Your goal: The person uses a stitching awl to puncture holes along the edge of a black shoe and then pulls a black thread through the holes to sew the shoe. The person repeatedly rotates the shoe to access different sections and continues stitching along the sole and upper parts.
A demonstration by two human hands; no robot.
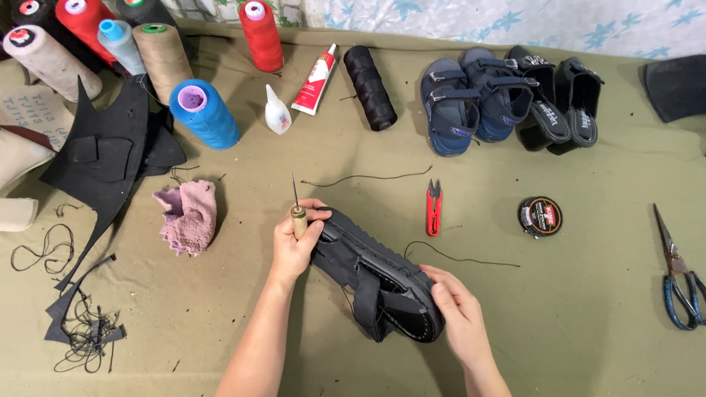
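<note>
Over olive cloth, left hand (294,242) clasping awl (297,213), right hand (457,305) gripping black sandal (379,276).

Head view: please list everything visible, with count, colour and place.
black sandal: one, centre, held in both hands
awl: one, wooden handle, in left hand, needle up
thread cones: about eight; red, blue, tan, beige, dark; top left
black thread spool: one, top centre
glue tube: one, white and red, top centre
small glue bottle: one, white, beside tube
thread snips: one, red, centre
round tin: one, black, right
scissors: one, far right
pink cloth: one, left
blue sandals: pair, top right
black heeled sandals: pair, top right
black scraps: several, left
left hand: grip on awl
right hand: on sandal's end
</note>
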